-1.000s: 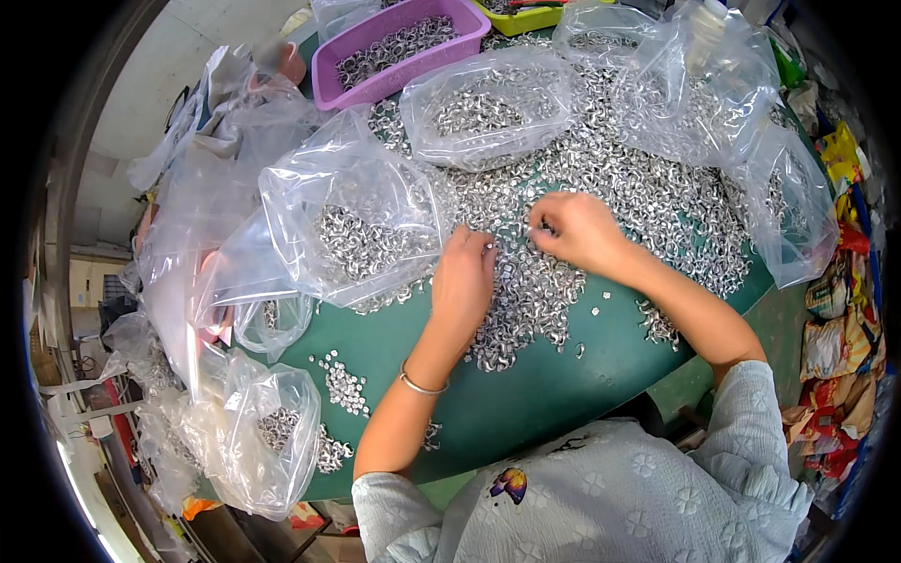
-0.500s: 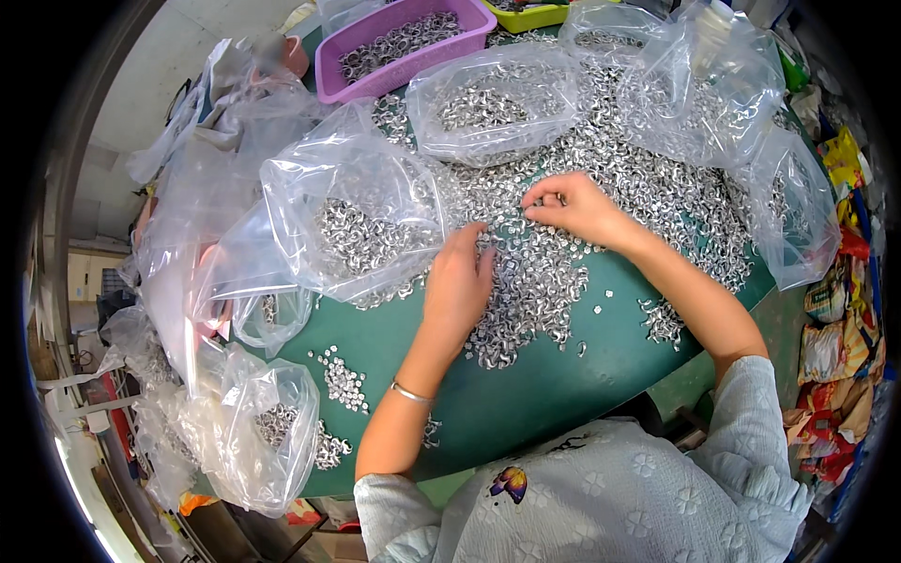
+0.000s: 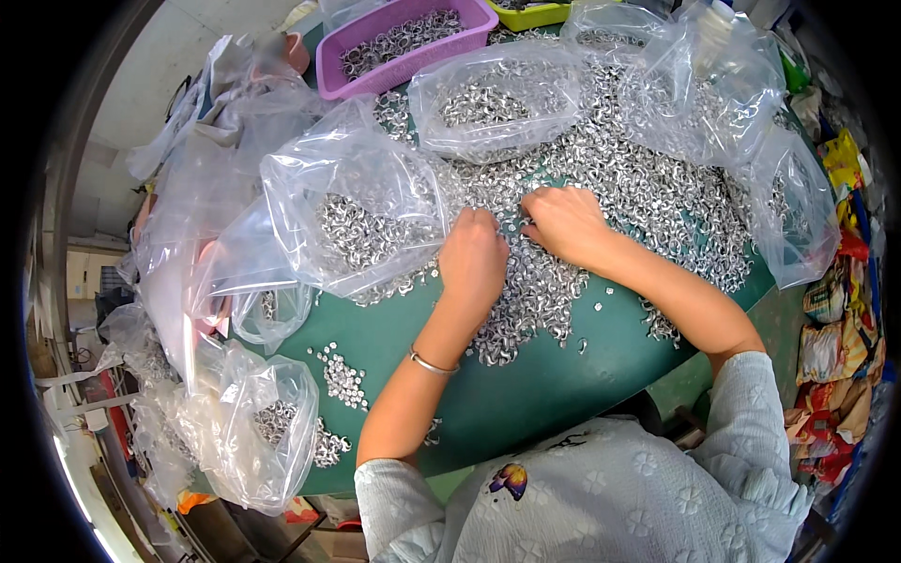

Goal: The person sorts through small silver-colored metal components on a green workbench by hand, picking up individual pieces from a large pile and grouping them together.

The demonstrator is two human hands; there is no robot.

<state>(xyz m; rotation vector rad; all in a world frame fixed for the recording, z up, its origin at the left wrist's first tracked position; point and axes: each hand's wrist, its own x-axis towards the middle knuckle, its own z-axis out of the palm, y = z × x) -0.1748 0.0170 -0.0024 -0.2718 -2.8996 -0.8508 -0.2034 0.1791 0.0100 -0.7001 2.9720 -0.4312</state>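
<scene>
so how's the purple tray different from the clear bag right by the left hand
The purple tray is a rigid, opaque, open-topped box at the table's far edge; the clear bag is soft, crumpled and see-through, lying beside the left hand. Both hold small silvery metal pieces.

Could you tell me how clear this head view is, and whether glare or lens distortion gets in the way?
Head view: even daylight, sharp around the left hand and right hand on the pile of small metal rings; glare streaks the clear plastic bags; fisheye bends the green table edge, with a black vignette at the rim.
</scene>
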